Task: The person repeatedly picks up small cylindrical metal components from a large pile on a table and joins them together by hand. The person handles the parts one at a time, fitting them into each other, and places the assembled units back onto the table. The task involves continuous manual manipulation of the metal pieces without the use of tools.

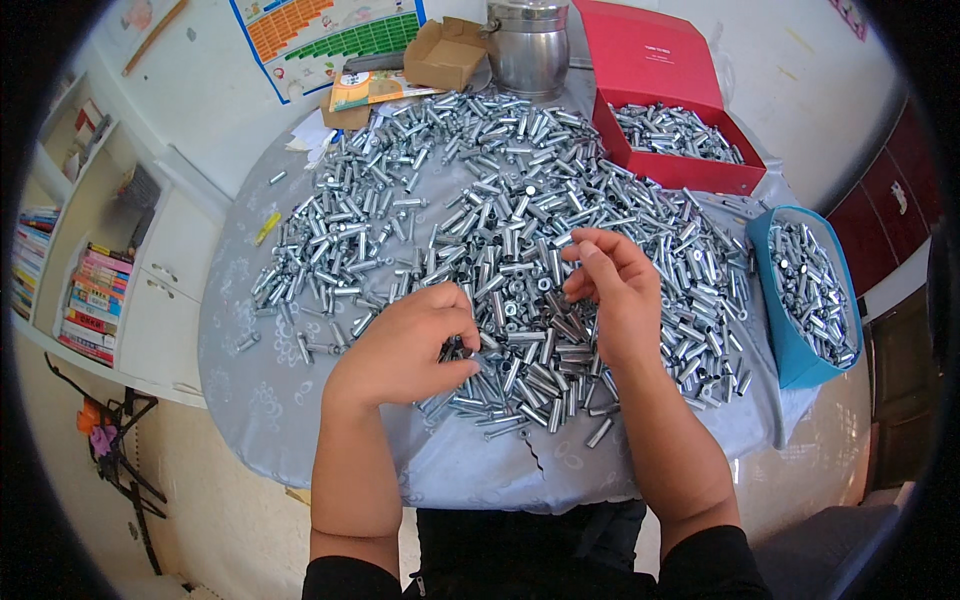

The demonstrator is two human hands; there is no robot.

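Note:
A broad heap of shiny metal sleeves and bolts (500, 225) covers much of the round table. At the near left of the heap, my left hand (405, 345) is closed, its fingers curled toward the thumb around a small piece that I cannot make out. My right hand (625, 295) hovers over the heap's middle, right of the left one. Its fingers are bent and drawn to the thumb; what they hold, if anything, is too small to tell. Loose sleeves and bolts lie below both hands.
A red box (680, 175) with its lid up holds more metal pieces at the back right. A blue bin (800, 375) at the right edge is filled with them too. Behind the heap stand a metal pot (528, 50) and a cardboard box (445, 55). The tablecloth (260, 390) is grey.

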